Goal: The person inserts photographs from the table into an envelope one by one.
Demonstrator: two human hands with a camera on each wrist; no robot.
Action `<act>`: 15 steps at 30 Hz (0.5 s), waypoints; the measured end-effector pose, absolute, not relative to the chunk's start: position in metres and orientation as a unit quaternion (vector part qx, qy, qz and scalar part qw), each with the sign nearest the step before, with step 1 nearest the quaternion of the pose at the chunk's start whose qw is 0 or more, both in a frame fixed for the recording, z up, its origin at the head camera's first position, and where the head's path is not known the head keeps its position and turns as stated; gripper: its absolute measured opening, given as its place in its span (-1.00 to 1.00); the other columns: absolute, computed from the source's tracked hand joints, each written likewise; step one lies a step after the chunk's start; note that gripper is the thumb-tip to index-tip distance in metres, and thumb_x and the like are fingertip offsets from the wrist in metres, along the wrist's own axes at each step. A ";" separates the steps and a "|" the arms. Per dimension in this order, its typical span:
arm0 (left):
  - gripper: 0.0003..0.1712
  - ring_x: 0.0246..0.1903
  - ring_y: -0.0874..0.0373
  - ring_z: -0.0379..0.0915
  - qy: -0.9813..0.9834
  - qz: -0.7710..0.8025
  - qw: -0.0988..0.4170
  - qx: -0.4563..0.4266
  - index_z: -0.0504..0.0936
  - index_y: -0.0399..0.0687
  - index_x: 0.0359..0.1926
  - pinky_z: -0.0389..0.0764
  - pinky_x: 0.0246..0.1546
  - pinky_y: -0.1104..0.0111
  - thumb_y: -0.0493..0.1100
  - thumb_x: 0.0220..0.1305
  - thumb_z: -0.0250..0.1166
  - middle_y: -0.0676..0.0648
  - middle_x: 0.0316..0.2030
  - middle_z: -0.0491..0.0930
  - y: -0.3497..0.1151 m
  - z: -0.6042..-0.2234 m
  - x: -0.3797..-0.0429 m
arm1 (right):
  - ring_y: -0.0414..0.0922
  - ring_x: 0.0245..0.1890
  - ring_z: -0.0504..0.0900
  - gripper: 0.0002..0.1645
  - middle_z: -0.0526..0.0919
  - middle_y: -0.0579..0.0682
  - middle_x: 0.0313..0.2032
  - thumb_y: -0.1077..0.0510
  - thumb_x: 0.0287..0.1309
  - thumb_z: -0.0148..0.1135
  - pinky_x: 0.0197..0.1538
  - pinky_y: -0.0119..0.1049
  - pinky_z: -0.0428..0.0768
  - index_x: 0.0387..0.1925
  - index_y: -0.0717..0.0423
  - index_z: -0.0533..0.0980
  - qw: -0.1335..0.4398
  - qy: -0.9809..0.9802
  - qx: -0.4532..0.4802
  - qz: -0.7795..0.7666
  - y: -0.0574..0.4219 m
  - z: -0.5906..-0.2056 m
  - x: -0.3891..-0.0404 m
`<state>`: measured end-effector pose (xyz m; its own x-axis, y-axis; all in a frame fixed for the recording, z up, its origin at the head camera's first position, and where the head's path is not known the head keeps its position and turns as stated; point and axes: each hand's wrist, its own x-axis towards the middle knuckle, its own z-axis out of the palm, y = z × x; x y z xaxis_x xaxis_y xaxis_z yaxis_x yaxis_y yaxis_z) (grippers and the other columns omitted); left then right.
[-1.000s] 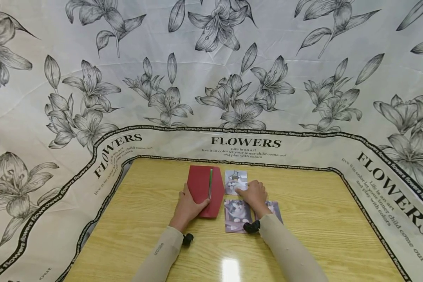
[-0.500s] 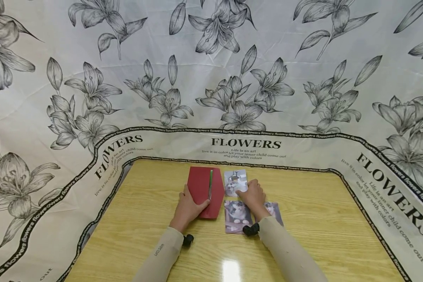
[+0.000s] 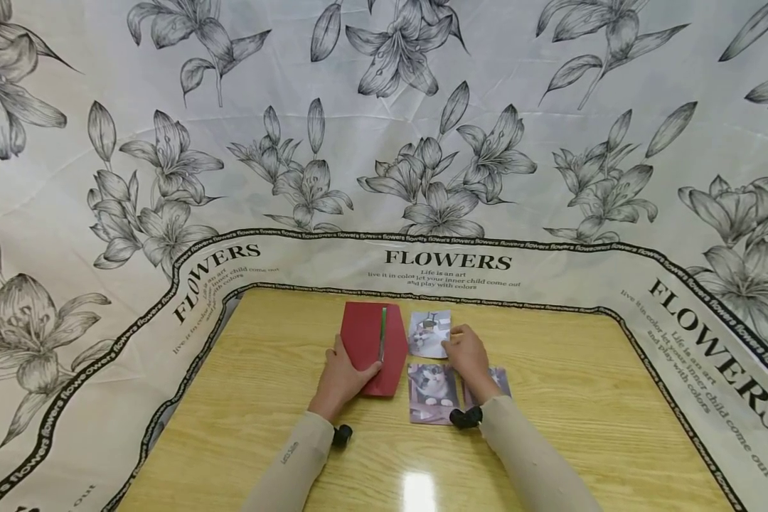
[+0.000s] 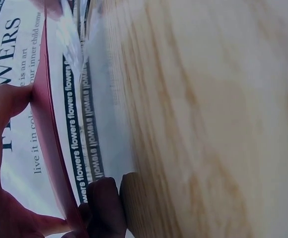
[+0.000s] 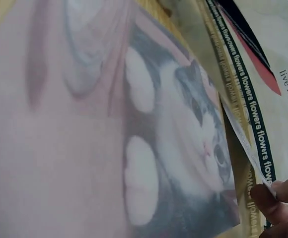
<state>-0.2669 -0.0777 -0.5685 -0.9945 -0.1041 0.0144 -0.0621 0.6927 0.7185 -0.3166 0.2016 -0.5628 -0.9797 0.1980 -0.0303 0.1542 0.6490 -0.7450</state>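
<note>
My left hand point(image 3: 339, 378) holds a red envelope point(image 3: 361, 334), thumb on its face and fingers around its left side. In the left wrist view the envelope point(image 4: 47, 119) is seen nearly edge-on, tilted up off the wood. A narrow green and pale strip shows through its slit. To the right, my right hand point(image 3: 468, 359) pinches the lower right corner of a cat photo point(image 3: 427, 334). The right wrist view shows that photo's thin edge point(image 5: 246, 141) between thumb and fingertip. A second cat photo point(image 3: 432, 391) lies just below it.
A third photo point(image 3: 500, 378) lies partly hidden under my right forearm. All this is on a wooden table point(image 3: 262, 441). A pale flower-printed cloth point(image 3: 448, 267) with black lettering rises along the table's back and sides.
My right hand has slid slightly right, from over the upper photo to its lower right corner, which it now pinches. My left hand and the envelope stay almost still.
</note>
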 end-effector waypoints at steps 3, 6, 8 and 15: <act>0.42 -0.12 -0.22 0.59 -0.920 -0.389 0.027 0.044 -0.05 -0.35 0.68 0.68 -0.01 -0.08 0.34 0.19 0.55 -0.48 0.19 0.38 -0.078 -0.569 -0.268 | 0.00 -0.31 0.77 -0.51 0.77 0.29 0.04 0.08 0.49 0.30 -0.31 -0.15 0.64 0.30 0.22 0.51 0.028 -0.893 -0.097 0.439 0.204 -0.563 -0.314; 0.42 -0.12 -0.21 0.58 -0.920 -0.390 0.028 0.043 -0.04 -0.35 0.68 0.68 -0.01 -0.08 0.34 0.18 0.56 -0.48 0.18 0.39 -0.078 -0.570 -0.268 | 0.07 -0.19 0.77 -0.50 0.77 0.30 0.03 0.08 0.51 0.29 -0.35 -0.20 0.61 0.33 0.22 0.49 0.033 -0.878 -0.093 0.469 0.205 -0.563 -0.312; 0.42 -0.12 -0.22 0.59 -0.919 -0.390 0.029 0.042 -0.04 -0.35 0.68 0.68 -0.01 -0.08 0.34 0.18 0.56 -0.48 0.18 0.38 -0.078 -0.570 -0.269 | 0.12 -0.16 0.76 -0.50 0.78 0.29 -0.02 0.09 0.51 0.29 -0.38 -0.23 0.58 0.33 0.23 0.49 0.046 -0.868 -0.089 0.487 0.205 -0.562 -0.311; 0.43 -0.11 -0.23 0.59 -0.919 -0.392 0.027 0.041 -0.06 -0.34 0.68 0.67 -0.01 -0.09 0.35 0.18 0.55 -0.49 0.19 0.38 -0.079 -0.571 -0.269 | -0.03 -0.40 0.64 -0.53 0.80 0.18 -0.18 0.08 0.49 0.32 -0.43 -0.25 0.49 0.32 0.14 0.53 0.105 -0.845 -0.089 0.517 0.204 -0.555 -0.303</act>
<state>-0.2687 -0.0793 -0.5706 -0.9952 -0.0960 0.0166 -0.0544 0.6891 0.7226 -0.3034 0.2044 -0.5553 -0.9621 0.2593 0.0846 0.0427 0.4494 -0.8923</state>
